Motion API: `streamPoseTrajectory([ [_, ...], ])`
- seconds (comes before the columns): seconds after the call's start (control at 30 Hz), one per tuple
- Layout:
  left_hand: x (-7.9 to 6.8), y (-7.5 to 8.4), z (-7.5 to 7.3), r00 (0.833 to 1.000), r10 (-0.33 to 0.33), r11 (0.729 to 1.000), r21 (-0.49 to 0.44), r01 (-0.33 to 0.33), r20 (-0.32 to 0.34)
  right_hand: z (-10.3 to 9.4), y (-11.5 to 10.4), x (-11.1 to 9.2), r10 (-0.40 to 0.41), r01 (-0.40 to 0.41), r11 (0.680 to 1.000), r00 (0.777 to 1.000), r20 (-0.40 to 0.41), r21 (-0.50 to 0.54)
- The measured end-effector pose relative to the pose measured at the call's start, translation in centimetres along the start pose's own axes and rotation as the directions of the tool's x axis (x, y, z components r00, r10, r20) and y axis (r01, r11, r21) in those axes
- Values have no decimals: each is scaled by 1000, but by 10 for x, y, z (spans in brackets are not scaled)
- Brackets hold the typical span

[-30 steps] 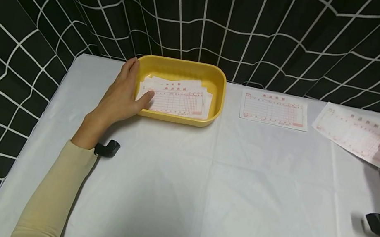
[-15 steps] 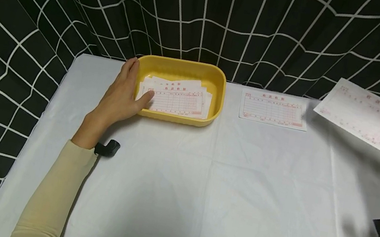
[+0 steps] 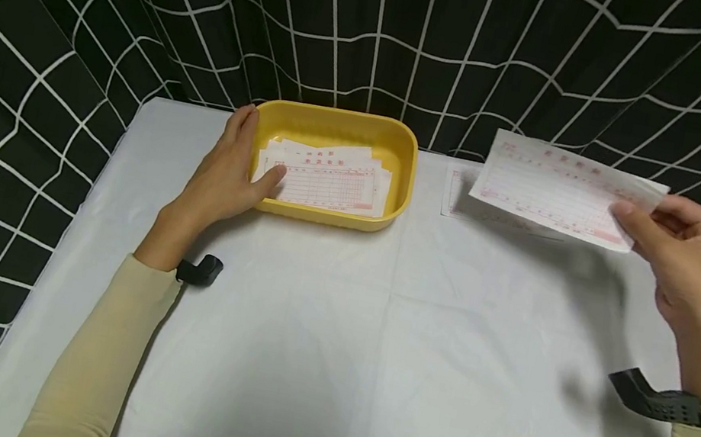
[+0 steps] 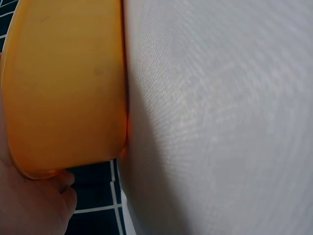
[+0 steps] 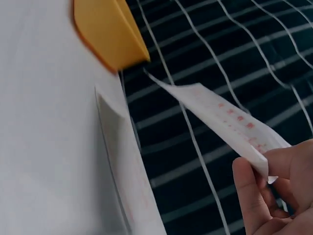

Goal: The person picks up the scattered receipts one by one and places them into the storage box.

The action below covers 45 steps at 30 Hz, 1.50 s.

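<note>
My right hand (image 3: 699, 257) pinches the right end of a printed receipt slip (image 3: 557, 187) between thumb and fingers. The slip is raised above the table and covers most of a second receipt slip (image 3: 457, 194) lying there. In the right wrist view the held receipt slip (image 5: 230, 122) bends lengthwise. At the left end of a yellow plastic basket (image 3: 323, 218), my left hand (image 3: 222, 174) holds the rim, its thumb reaching inside. Several receipt slips (image 3: 328, 188) lie stacked in the basket. The left wrist view shows the basket's outer wall (image 4: 63, 98) close up.
A white cloth (image 3: 328, 354) covers the table. Behind it and along the left side hangs a black curtain (image 3: 405, 19) with a white grid. Each wrist wears a black band (image 3: 664, 402).
My right hand lifted the receipt slip from the right side and carried it left, over the slip lying on the table. My left hand and the basket stayed in place.
</note>
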<state>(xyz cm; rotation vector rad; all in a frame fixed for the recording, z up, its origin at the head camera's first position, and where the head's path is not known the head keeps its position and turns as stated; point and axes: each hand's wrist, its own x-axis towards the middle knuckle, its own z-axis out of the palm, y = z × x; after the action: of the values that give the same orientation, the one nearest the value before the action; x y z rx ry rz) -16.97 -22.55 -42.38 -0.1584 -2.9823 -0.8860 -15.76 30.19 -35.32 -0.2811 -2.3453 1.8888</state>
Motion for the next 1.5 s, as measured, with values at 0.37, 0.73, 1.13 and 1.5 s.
streamPoseTrajectory([
  [0.37, -1, -1, 4, 1000, 3, 1000, 8, -3, 5, 91, -12, 2, -31, 31, 1000, 991, 129, -2],
  [0.73, -2, 3, 7, 1000, 15, 1000, 8, -15, 9, 152, -14, -8, -117, 175, 962, 957, 264, -208],
  [1.13, 4, 8, 8, 999, 38, 999, 5, -38, 18, 167, -24, -1, -110, 241, 915, 920, 376, -323],
  [1.5, -1, 0, 0, 1000, 20, 1000, -6, -20, 9, 229, -36, 20, -139, 270, 907, 916, 376, -324],
])
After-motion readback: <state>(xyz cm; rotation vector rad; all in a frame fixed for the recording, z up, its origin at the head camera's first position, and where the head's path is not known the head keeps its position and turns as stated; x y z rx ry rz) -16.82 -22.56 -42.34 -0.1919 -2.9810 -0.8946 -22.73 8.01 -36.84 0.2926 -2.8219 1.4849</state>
